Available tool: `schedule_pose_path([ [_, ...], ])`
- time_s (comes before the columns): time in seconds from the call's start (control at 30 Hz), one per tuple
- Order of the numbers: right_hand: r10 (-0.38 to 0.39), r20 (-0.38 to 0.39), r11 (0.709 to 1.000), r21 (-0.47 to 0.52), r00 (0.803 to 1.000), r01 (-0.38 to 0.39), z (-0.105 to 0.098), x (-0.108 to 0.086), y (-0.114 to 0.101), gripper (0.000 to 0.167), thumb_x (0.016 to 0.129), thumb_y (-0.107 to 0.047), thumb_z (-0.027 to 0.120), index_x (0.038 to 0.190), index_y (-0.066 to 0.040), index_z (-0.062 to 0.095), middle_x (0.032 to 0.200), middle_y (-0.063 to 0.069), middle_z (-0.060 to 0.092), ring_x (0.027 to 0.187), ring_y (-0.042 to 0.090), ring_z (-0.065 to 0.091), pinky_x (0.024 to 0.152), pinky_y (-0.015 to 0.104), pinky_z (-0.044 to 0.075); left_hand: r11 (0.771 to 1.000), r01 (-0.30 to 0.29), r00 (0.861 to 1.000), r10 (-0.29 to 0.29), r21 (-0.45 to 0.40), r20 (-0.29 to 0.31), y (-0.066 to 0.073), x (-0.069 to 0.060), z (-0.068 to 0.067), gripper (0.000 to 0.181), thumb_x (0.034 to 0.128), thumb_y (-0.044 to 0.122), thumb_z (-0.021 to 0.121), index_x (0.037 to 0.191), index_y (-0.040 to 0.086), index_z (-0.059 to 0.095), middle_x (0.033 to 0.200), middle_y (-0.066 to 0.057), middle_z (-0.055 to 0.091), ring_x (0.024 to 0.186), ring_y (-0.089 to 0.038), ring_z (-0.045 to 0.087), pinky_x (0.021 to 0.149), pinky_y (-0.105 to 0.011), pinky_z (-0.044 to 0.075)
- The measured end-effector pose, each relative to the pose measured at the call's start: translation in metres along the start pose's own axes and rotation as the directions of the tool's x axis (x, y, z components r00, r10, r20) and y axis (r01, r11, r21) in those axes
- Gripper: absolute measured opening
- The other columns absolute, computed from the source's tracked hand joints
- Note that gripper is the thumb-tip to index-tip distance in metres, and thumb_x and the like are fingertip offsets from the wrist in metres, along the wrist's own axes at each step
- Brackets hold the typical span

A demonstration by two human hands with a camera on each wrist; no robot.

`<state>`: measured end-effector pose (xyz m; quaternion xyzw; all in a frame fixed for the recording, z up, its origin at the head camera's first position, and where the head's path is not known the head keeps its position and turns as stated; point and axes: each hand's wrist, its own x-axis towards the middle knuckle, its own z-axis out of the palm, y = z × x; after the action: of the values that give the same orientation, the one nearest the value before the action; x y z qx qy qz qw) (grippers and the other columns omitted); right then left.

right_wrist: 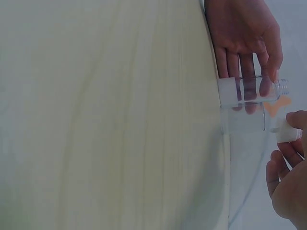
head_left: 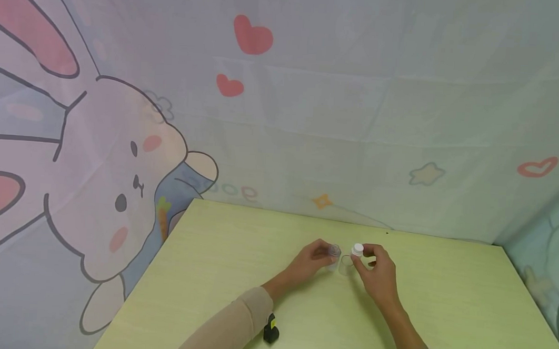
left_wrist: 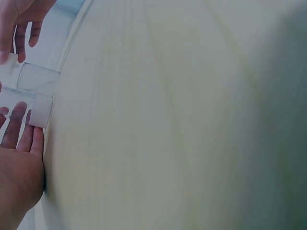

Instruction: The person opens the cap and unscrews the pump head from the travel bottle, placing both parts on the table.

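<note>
In the head view my left hand holds a small clear bottle upright, thumb on one side and fingers on the other. Its threaded neck is uncovered and a white band rings its base. Just right of the bottle, an open-topped clear cylinder stands on the table, right beside the bottle in the right wrist view. My right hand pinches a white cap between thumb and fingers, above and to the right of the cylinder. A short stem points down from the cap in the right wrist view.
The hands work over a pale yellow-green table. Behind it hangs a printed cloth with a rabbit and hearts. A small black object is by the left sleeve.
</note>
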<state>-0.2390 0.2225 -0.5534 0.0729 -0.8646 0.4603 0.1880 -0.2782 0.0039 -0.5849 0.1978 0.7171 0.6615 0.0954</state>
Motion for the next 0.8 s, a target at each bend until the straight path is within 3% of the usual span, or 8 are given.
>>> schedule_pose_path([
  [0.1, -0.002, -0.001, 1.000, -0.009, 1.000, 0.002, -0.001, 0.000, 0.001, 0.033, 0.096, -0.012, 0.081, 0.122, 0.003, 0.065, 0.111, 0.015, 0.069, 0.104, 0.034, 0.065, 0.084, 0.029, 0.052, 1.000, 0.001, 1.000, -0.001, 0.006, 0.003, 0.000, 0.000, 0.000, 0.027, 0.1053, 0.020, 0.068, 0.128, 0.006, 0.064, 0.137, -0.009, 0.068, 0.127, -0.024, 0.066, 0.106, -0.032, 0.054],
  [0.2, 0.001, -0.005, 1.000, -0.015, 1.000, -0.001, -0.002, 0.000, 0.003, 0.034, 0.095, -0.011, 0.081, 0.121, 0.003, 0.065, 0.111, 0.015, 0.070, 0.105, 0.034, 0.065, 0.083, 0.028, 0.052, 1.000, 0.004, 1.000, -0.004, 0.013, -0.001, 0.000, 0.000, 0.000, 0.027, 0.1051, 0.019, 0.068, 0.128, 0.006, 0.064, 0.135, -0.009, 0.069, 0.126, -0.024, 0.066, 0.105, -0.032, 0.055],
  [0.43, 0.000, -0.013, 1.000, -0.027, 1.000, -0.001, -0.004, 0.004, 0.005, 0.033, 0.095, -0.009, 0.081, 0.121, 0.004, 0.065, 0.110, 0.017, 0.069, 0.103, 0.034, 0.065, 0.085, 0.047, 0.056, 1.000, 0.004, 1.000, -0.004, 0.002, -0.013, 0.001, 0.000, 0.001, 0.027, 0.1042, 0.016, 0.069, 0.128, 0.005, 0.064, 0.132, -0.010, 0.070, 0.122, -0.022, 0.068, 0.102, -0.030, 0.056],
  [0.57, -0.009, -0.021, 0.999, -0.034, 1.000, 0.008, -0.008, 0.007, 0.006, 0.032, 0.094, -0.008, 0.081, 0.119, 0.004, 0.066, 0.108, 0.017, 0.069, 0.102, 0.033, 0.065, 0.084, 0.049, 0.057, 1.000, -0.003, 1.000, 0.003, 0.000, -0.014, 0.000, 0.001, 0.001, 0.026, 0.1041, 0.015, 0.069, 0.127, 0.004, 0.064, 0.132, -0.010, 0.070, 0.122, -0.022, 0.068, 0.102, -0.029, 0.056],
  [0.8, -0.018, -0.017, 0.999, -0.050, 1.000, 0.017, -0.013, 0.009, 0.008, 0.032, 0.093, -0.008, 0.081, 0.119, 0.004, 0.066, 0.108, 0.016, 0.070, 0.098, 0.032, 0.066, 0.081, 0.033, 0.055, 1.000, 0.002, 1.000, -0.002, -0.001, -0.007, 0.001, 0.000, 0.001, 0.026, 0.1049, 0.016, 0.068, 0.128, 0.005, 0.064, 0.133, -0.010, 0.069, 0.124, -0.022, 0.067, 0.103, -0.029, 0.055],
])
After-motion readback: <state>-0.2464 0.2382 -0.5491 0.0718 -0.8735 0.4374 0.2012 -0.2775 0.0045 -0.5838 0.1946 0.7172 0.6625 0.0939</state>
